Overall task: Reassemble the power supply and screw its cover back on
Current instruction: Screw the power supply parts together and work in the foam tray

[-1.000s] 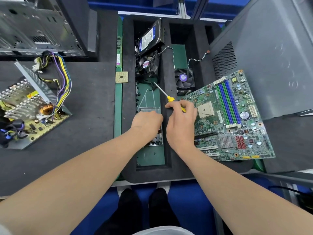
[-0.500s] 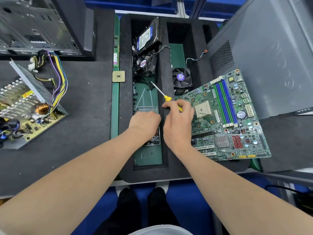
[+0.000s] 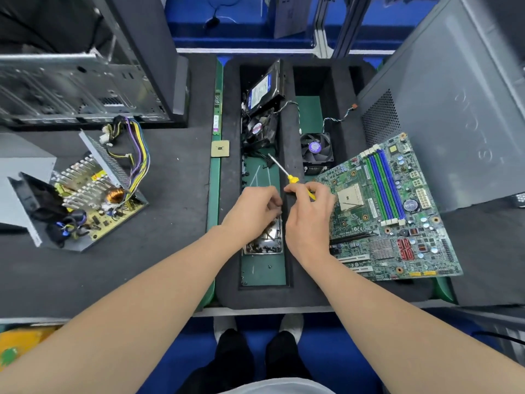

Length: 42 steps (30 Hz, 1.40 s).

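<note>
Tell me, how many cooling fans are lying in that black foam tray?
2. The black fan lies in the left compartment, next to the hard drive; the heatsink fan sits in the right compartment, beside the motherboard. More may be hidden.

Shot from one wide-angle camera worn on the head, tilted steeply forward and down over the near edge of the workbench [image 3: 85, 280], close enough to fill the lower half with both forearms [image 3: 142, 308] and to set the left hand [image 3: 252, 211] and the right hand [image 3: 308, 220], gripping a screwdriver [image 3: 292, 179], near the middle. Takes in the foam tray [image 3: 227, 194] straight ahead, the open power supply [image 3: 85, 200] far left, the motherboard [image 3: 397, 211] right, shoes [image 3: 292, 322] directly below.
</note>
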Each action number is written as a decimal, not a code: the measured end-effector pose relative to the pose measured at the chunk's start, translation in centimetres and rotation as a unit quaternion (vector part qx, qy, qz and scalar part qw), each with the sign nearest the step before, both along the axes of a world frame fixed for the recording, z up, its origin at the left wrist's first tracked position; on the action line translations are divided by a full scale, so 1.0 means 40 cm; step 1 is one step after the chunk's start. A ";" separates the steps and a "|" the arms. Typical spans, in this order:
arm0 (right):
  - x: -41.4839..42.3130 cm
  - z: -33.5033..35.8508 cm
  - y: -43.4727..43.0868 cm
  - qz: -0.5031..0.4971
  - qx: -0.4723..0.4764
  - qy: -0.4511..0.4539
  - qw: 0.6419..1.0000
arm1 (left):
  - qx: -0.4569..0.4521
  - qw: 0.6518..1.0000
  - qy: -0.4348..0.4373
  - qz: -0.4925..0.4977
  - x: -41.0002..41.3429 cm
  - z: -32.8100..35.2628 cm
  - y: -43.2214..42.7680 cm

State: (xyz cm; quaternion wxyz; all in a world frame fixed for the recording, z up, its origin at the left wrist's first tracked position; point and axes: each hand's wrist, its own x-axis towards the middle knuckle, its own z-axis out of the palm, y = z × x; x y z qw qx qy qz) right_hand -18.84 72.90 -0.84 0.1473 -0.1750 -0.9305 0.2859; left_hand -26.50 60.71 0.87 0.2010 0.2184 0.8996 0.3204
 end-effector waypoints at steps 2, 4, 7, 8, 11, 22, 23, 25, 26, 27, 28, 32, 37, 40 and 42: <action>0.003 0.003 0.000 0.007 -0.014 0.006 1.000 | 0.078 0.994 -0.024 0.076 0.021 0.028 -0.028; 0.004 0.009 0.000 0.011 -0.024 0.013 1.000 | 0.139 0.978 -0.053 0.148 0.044 0.050 -0.067; 0.005 0.025 0.005 0.021 -0.041 0.024 0.999 | 0.206 0.943 -0.099 0.241 0.075 0.069 -0.136; 0.003 0.035 0.002 0.033 -0.068 0.033 0.997 | 0.239 0.925 -0.117 0.272 0.083 0.074 -0.161; -0.015 0.091 -0.030 0.058 -0.231 0.041 0.970 | 0.347 0.855 -0.143 0.358 0.102 0.094 -0.239; -0.154 0.202 -0.283 0.008 -0.616 -0.007 0.788 | 0.548 0.626 -0.251 0.495 0.105 0.077 -0.463; -0.160 0.199 -0.305 0.004 -0.611 -0.014 0.792 | 0.562 0.611 -0.263 0.492 0.099 0.073 -0.477; -0.172 0.193 -0.343 -0.008 -0.586 -0.029 0.810 | 0.581 0.596 -0.284 0.475 0.086 0.068 -0.500; -0.175 0.190 -0.356 -0.012 -0.565 -0.038 0.824 | 0.586 0.595 -0.291 0.467 0.080 0.066 -0.506; -0.178 0.187 -0.366 -0.015 -0.542 -0.047 0.839 | 0.588 0.594 -0.295 0.463 0.075 0.063 -0.508; -0.180 0.184 -0.373 -0.018 -0.520 -0.052 0.852 | 0.590 0.592 -0.296 0.462 0.073 0.060 -0.509; -0.186 0.184 -0.386 -0.033 -0.482 -0.045 0.875 | 0.598 0.595 -0.281 0.458 0.073 0.046 -0.502; -0.189 0.190 -0.383 -0.035 -0.508 -0.024 0.861 | 0.611 0.590 -0.257 0.462 0.077 0.041 -0.495; -0.182 0.193 -0.380 -0.012 -0.509 -0.031 0.860 | 0.610 0.584 -0.245 0.477 0.081 0.046 -0.485; -0.179 0.191 -0.377 -0.001 -0.514 -0.033 0.857 | 0.612 0.572 -0.235 0.493 0.080 0.048 -0.477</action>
